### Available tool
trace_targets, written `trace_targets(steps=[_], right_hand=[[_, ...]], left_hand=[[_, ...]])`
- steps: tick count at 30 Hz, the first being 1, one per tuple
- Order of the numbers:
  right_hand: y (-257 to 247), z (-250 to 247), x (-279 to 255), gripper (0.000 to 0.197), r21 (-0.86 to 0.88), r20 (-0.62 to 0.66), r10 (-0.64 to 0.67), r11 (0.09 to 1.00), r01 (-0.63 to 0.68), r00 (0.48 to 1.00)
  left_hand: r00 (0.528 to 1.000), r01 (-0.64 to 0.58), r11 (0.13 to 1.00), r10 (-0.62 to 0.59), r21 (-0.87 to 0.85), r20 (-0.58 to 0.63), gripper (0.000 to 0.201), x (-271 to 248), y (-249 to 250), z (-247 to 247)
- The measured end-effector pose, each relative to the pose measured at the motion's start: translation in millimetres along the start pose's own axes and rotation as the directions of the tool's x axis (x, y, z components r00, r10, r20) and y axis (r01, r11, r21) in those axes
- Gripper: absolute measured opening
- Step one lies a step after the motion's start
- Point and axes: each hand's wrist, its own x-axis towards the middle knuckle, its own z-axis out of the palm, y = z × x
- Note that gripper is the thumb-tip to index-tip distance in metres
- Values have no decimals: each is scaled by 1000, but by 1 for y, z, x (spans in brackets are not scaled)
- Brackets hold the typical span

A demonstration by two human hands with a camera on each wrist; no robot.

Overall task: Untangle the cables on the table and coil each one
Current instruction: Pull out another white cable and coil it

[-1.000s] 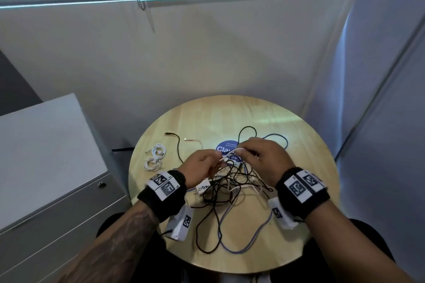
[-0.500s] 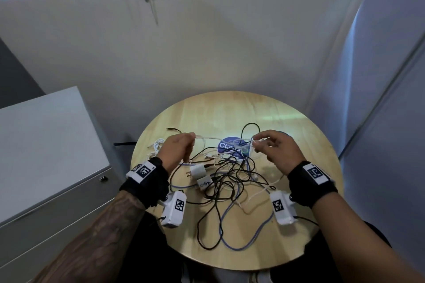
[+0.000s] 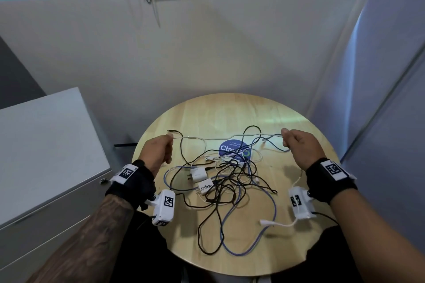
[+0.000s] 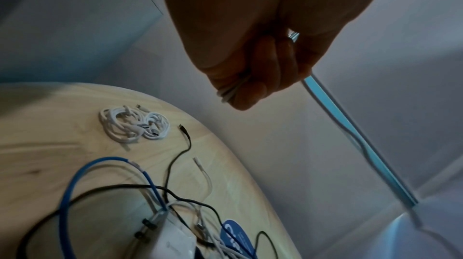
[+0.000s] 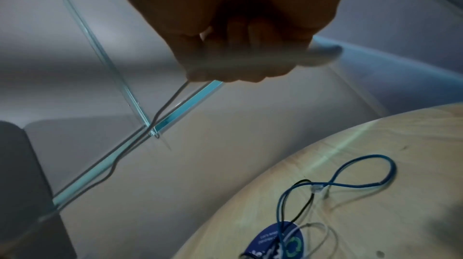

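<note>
Above the round wooden table (image 3: pixel 287 257), my left hand (image 3: pixel 156 151) and right hand (image 3: pixel 300 146) each pinched one thin white cable (image 3: pixel 230 138), stretched taut over the tangle (image 3: pixel 225 181).

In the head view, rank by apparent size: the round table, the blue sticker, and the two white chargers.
1. Round table.
2. Blue sticker.
3. The upper charger and lower charger look alike in size; cables partly cover the lower one, so I won't rank them.

A pale, wood-grained round counter (image 3: pixel 287 255) fills the lower centre, carrying black, blue and thin white cables (image 3: pixel 230 181), white plug adapters (image 3: pixel 199 173) and a blue round sticker (image 3: pixel 233 149) lettered white. Black wristbands (image 3: pixel 331 179) bear black-and-white square-patterned tags.
</note>
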Motion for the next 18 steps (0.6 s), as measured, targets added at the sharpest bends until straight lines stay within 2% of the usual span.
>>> trace_targets(steps=[2,4,6,7,9,11,13,15,16,18], right_hand=[[3,4,1,49,-98,41,2,995,2,999],[6,11,1,46,-290,140,26,957,16,990],[4,19,-2,35,-479,205,32,875,72,978],[0,23,-4,27,-491,204,2,865,100,979],[-12,32,-11,28,-345,197,-122,920,185,973],[-35,44,-22,37,-67,242,-209,971,231,948],[-60,56,-37,38,176,399,-230,969,173,888],[-75,65,-45,31,367,528,-237,930,33,816],[-80,64,-46,27,448,540,-235,893,-39,808],[-86,59,-41,21,516,457,-216,854,-60,863]], left_hand=[[998,5,1000,-5,-5,56,33,-3,6,6],[993,-24,999,20,28,117,33,-9,12,14],[979,-76,994,60,76,193,35,-16,18,25],[970,-97,990,72,99,232,36,-20,22,31],[952,-120,985,80,121,297,35,-27,27,43],[932,-107,990,68,91,356,35,-33,31,56],[916,-80,996,58,39,397,37,-37,35,65],[916,-80,997,68,15,395,37,-38,39,69],[920,-87,996,73,18,386,37,-37,41,69],[920,-87,996,67,35,385,37,-37,41,66]])
